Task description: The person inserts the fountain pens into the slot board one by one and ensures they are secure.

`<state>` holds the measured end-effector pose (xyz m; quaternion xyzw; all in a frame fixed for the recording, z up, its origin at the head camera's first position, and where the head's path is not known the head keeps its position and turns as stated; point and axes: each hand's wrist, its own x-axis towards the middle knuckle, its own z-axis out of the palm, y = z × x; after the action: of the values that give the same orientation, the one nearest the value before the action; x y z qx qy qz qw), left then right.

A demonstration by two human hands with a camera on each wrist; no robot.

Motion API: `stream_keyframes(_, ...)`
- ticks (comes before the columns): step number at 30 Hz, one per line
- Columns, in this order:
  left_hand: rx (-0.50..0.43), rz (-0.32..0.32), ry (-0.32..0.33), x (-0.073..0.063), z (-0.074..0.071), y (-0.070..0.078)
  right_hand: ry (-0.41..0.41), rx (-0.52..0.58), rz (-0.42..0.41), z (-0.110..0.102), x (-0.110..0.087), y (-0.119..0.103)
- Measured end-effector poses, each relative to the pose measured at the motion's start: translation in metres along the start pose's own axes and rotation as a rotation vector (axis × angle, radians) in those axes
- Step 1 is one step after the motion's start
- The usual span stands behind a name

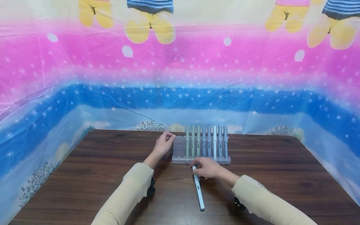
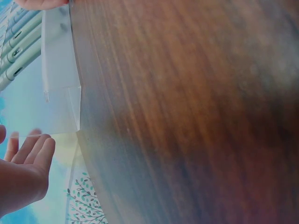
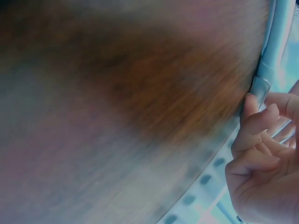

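Note:
A clear pen stand (image 1: 179,148) holds several upright pens (image 1: 209,142), light green ones on the left and grey-blue ones plus a white one on the right. At the stand's upper left corner, my left hand (image 1: 163,144) grips the edge between thumb and fingers. In the left wrist view those fingers (image 2: 39,151) lie along the clear panel. My right hand (image 1: 208,167), in front of the stand, pinches one end of a pale pen (image 1: 199,192) with thumb and fingertips. This pen slants toward me over the table. The right wrist view shows the pinched end of the pen (image 3: 262,84) close up.
The stand sits near the back of a dark wood-grain table (image 1: 98,175). Behind it hangs a pink and blue patterned cloth (image 1: 157,68), which also runs along both sides. The stand's leftmost slots hold no pens.

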<state>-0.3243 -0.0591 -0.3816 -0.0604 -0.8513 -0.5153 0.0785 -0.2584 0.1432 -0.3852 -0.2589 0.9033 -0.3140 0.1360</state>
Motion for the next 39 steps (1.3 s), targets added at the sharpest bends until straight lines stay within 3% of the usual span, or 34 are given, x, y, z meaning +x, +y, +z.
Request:
stream_keyframes(8,0.005,0.008,-0.002,-0.0001,-0.0001,0.0004,-0.001,-0.008,0.000,0.0007,0.0017,0.0045)
stream_keyframes(23,0.002,-0.002,-0.006,0.0005,-0.0004,0.0003,0.065,-0.171,0.007,0.0080,0.0053,0.0026)
stream_keyframes(31,0.011,-0.006,-0.002,0.0004,-0.0008,0.0003,0.072,-0.134,-0.011,0.0068,0.0045,0.0019)
stream_keyframes(39,0.010,-0.008,-0.004,0.0002,-0.0005,0.0006,0.136,-0.100,-0.038,0.0049,0.0041,0.0016)
